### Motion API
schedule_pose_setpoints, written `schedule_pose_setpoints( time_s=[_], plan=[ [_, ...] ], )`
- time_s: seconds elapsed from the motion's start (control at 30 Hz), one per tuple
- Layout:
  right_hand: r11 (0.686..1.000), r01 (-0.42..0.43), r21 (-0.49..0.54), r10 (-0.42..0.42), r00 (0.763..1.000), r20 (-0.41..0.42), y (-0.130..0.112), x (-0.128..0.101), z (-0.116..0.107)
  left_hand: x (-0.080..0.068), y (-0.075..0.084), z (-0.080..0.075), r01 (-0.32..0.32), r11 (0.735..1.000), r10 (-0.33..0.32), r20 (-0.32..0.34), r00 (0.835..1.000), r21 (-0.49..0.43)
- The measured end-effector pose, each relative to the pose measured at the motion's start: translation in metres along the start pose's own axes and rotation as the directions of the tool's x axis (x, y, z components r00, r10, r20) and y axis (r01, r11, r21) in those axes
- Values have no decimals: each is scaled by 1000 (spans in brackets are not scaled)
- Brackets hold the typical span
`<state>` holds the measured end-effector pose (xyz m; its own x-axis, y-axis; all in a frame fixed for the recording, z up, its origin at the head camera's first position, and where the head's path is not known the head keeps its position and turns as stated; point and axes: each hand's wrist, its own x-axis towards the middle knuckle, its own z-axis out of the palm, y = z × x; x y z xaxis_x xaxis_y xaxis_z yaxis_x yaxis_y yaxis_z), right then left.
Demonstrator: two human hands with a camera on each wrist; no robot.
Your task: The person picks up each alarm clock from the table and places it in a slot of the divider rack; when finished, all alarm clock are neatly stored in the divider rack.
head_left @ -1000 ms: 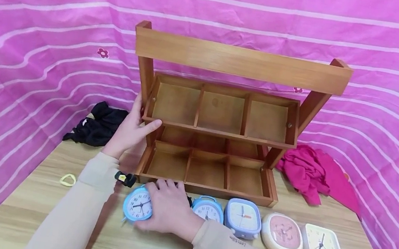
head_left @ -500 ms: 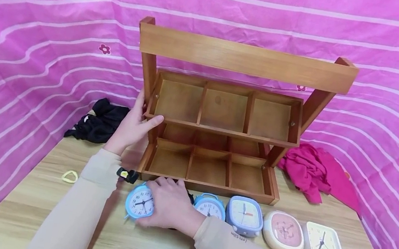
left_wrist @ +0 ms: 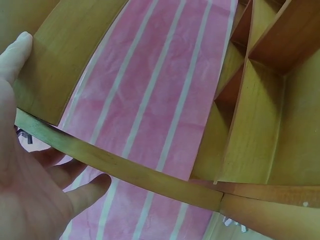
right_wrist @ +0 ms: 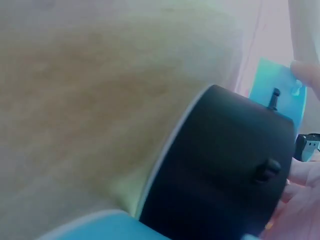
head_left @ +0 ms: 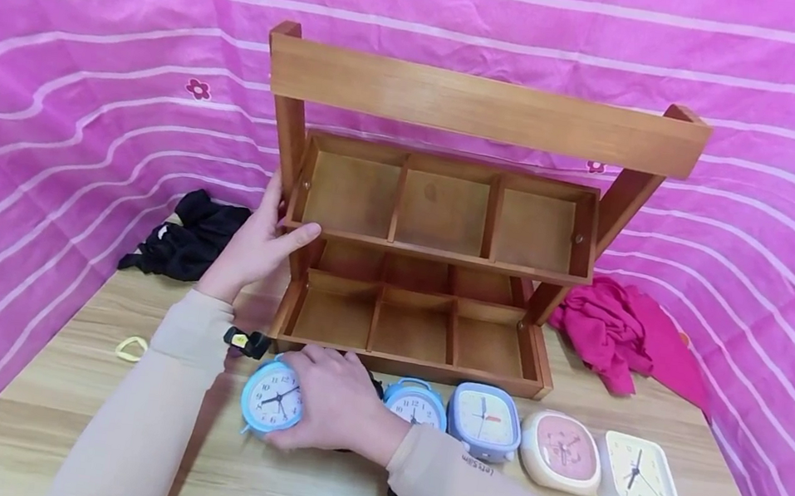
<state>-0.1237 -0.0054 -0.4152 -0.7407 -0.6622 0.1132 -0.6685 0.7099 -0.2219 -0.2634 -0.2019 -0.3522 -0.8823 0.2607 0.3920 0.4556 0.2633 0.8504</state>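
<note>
Little has moved over the last second: the round blue clock [head_left: 270, 397] has been tipped slightly, its face turned a bit more upright under the right hand [head_left: 328, 400], and the left hand [head_left: 252, 247] stays on the shelf's left end.

Surroundings, noted from the head view. A two-tier wooden rack [head_left: 445, 229] stands at the back of the wooden table [head_left: 29, 409], each tier split into three compartments, all seen bare. A broad top rail runs between the two uprights. Just in front of the lower tier a row of clocks is laid out: a second small round blue clock [head_left: 416, 405], a lavender square clock [head_left: 484, 419], a pink square clock [head_left: 561, 451] and a white square clock [head_left: 639, 474]. The second blue clock is partly hidden by the right wrist. A black cloth [head_left: 187, 241] lies left of the rack, a magenta cloth [head_left: 620, 332] right of it. A small yellow loop [head_left: 130, 348] and a small black clip [head_left: 247, 341] lie near the left forearm.

Fingers. The left hand's thumb is pressed along the front edge of the upper tier, fingers wrapped round the left upright; a moderate, holding spread. The right hand is curled over the right side of the round blue clock, which sits at the left end of the row, gripped on the table. In the right wrist view a dark clock back fills the frame.
</note>
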Motion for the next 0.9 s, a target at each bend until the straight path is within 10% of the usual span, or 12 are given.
schedule_pose_setpoints(
  time_s=[0.9],
  plan=[
    [974,-109,198,118,992,-33,30,12,-53,-1,2,-6,61,998,-61,40,997,18]
  ],
)
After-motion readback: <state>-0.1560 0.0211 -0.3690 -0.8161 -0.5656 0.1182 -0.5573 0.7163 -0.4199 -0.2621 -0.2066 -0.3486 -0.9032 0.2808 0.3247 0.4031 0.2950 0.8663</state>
